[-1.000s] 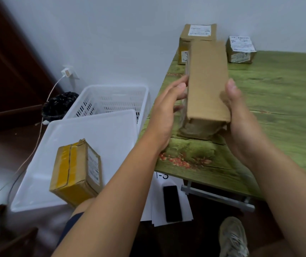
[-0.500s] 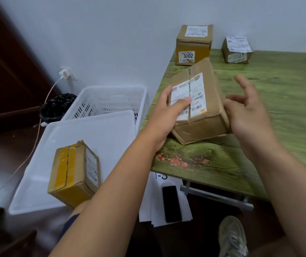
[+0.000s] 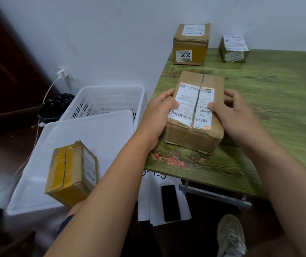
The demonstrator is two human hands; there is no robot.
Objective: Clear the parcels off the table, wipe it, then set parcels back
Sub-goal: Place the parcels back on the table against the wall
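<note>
A long brown parcel (image 3: 194, 115) with a white shipping label lies flat, label up, near the front left corner of the green wood-grain table (image 3: 278, 108). My left hand (image 3: 157, 115) grips its left side with the thumb on the label. My right hand (image 3: 233, 114) grips its right side, thumb also on the label. A parcel marked 3002 (image 3: 191, 44) and a smaller taped parcel (image 3: 234, 48) stand at the table's far edge by the wall. Another parcel with yellow tape (image 3: 72, 173) lies in a white plastic bin (image 3: 85, 138) on the floor to the left.
A white slotted basket (image 3: 102, 101) stands behind the bin. A black bin bag (image 3: 55, 106) and a charger with cable (image 3: 62, 74) sit by the wall. Under the table edge lie white papers (image 3: 154, 199) with a black phone (image 3: 170, 203). My shoe (image 3: 230, 236) is at the bottom.
The long parcel was held upright on its edge, then tipped over to lie flat with its label up. My right hand let go briefly and now grips the parcel's right side again.
</note>
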